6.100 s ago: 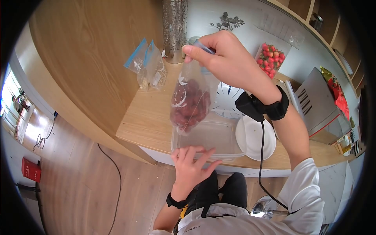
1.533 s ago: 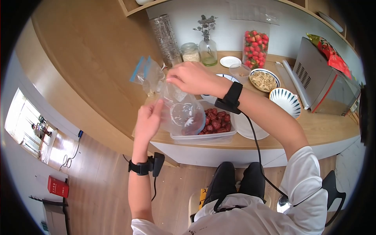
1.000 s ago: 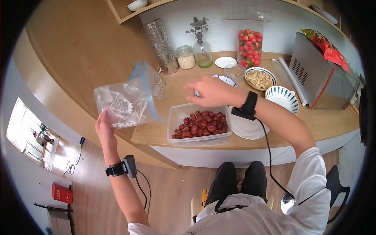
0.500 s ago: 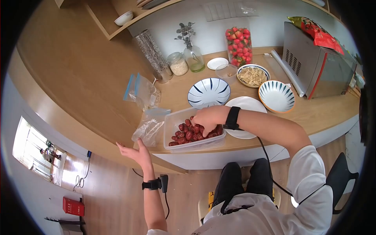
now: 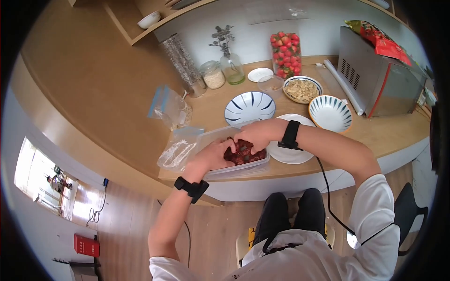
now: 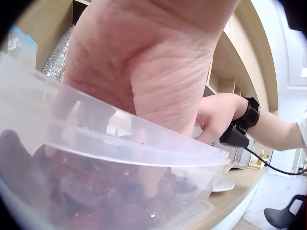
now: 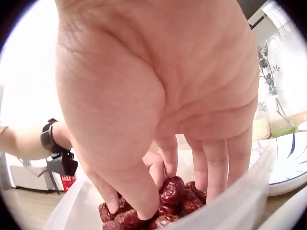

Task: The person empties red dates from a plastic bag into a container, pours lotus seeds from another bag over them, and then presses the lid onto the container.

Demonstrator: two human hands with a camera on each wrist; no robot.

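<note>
Both hands reach into a clear plastic container [image 5: 212,136] of dark red dates [image 5: 244,153]. My left hand [image 5: 209,156] comes in over the left side, fingers down among the dates; in the left wrist view the container wall [image 6: 120,153] blurs its fingertips. From the right and above, my right hand [image 5: 258,133] reaches in. The right wrist view shows that hand [image 7: 163,86] with fingers spread and pointing down, touching the dates [image 7: 171,190]. An emptied zip bag [image 5: 178,153] lies flat, left of the container.
Behind the container is a blue-striped plate [image 5: 250,108]; a white plate [image 5: 291,152] sits at its right. Farther right are a striped bowl [image 5: 330,114] and a bowl of dried slices [image 5: 302,90]. Zip bags [image 5: 171,107], jars, strawberries [image 5: 286,54] and a microwave [image 5: 375,77] stand farther back.
The dates were poured out of the bag, which my left hand laid on the counter and let go. That hand has since moved right into the container, where my right hand was among the dates.
</note>
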